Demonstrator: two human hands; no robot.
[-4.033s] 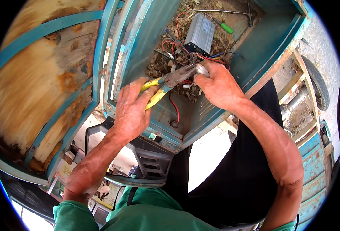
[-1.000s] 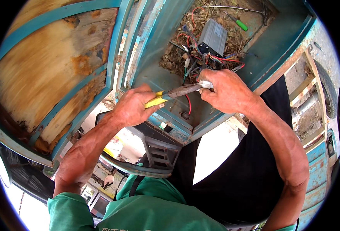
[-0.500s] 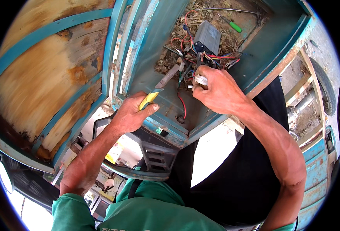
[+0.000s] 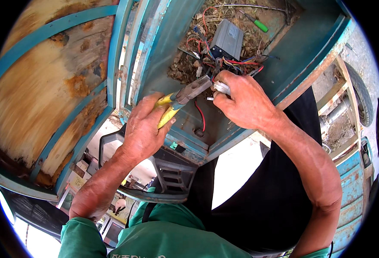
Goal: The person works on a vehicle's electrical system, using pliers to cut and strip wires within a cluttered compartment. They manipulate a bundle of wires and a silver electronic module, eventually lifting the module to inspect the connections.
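My left hand point(image 4: 144, 127) is wrapped round the yellow handles of a pair of pliers point(image 4: 194, 89). The pliers' metal jaws reach right up beside my right hand point(image 4: 245, 98), at the wires; whether they grip one I cannot tell. Between the thumb and fingers of my right hand is a white plastic connector point(image 4: 221, 87), partly hidden by the fingers. Just beyond lies a grey finned metal box point(image 4: 227, 41) with a bundle of coloured wires point(image 4: 236, 63) coming out of its near end. A red wire point(image 4: 201, 116) runs down to a hole in the compartment floor.
The box and wires lie in a blue metal compartment point(image 4: 159, 51) with dry leaves and dirt. A green-handled screwdriver point(image 4: 260, 26) rests at its far end. Left stands a blue-framed wooden panel point(image 4: 47, 94); a black plastic frame point(image 4: 174, 174) is below. A tyre point(image 4: 359, 94) shows far right.
The pliers have turned and moved right, their jaws now close to my right hand, and both handles show apart in my left hand. My right hand keeps nearly the same place.
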